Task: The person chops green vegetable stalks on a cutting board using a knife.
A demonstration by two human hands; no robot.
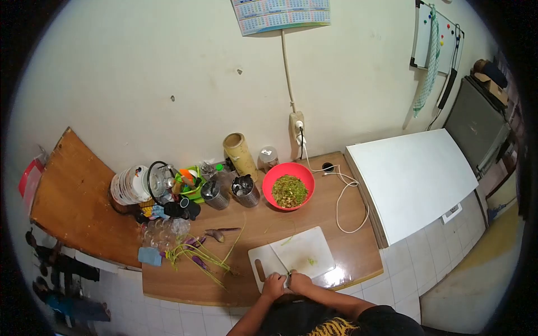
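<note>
Brings the left hand (274, 285) and the right hand (301, 283) close together at the lower middle of the frame, over the near edge of a white cutting board (316, 243) on the brown bench (347, 255). Curls the fingers of both hands at the lower end of a thin pale strip (279, 257), slanting to the upper left across the board; cannot tell whether blade or stem, nor which grip is clamped on it, with the fingertips too small to read. Has a few green shreds (311, 261) on the board, right of the strip, and a thin green stem (288, 241) near its upper edge. Has chopped greens (290, 191) in a red bowl (308, 175), beyond the board near the center of the frame. To the left of the board, has long green stalks (210, 259) lying loose with purple pieces (199, 262) among them, and a light blue block (149, 256) at the left end of the bench. Behind, toward the wall, has two perforated metal holders (215, 196) and a bamboo tube (241, 155); to the right of the bowl, a looped white cable (337, 215).
</note>
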